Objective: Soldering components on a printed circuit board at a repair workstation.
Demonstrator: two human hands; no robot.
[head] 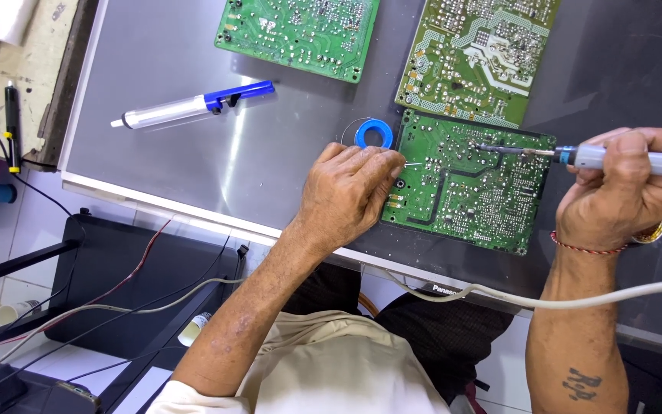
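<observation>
Soldering is under way: the right hand (pixel 626 192) grips the soldering iron (pixel 576 156), tip on the green circuit board (pixel 469 184) at the panel's (pixel 193 169) near edge; the left hand (pixel 350 188) pinches thin solder wire (pixel 414 163).

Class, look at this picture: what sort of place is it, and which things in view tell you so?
Most likely an electronics repair bench. The right hand holds a soldering iron to a green circuit board, the left hand rests at its edge, and a desoldering pump and solder spool lie nearby.

Three flat green circuit boards (pixel 465 184) speckled with silver solder dots — blue-and-clear plastic desoldering pump (pixel 193 106), small round blue solder spool (pixel 374 133), grey-blue soldering iron (pixel 622 159) — all on a glossy grey tabletop (pixel 193 169).
</observation>
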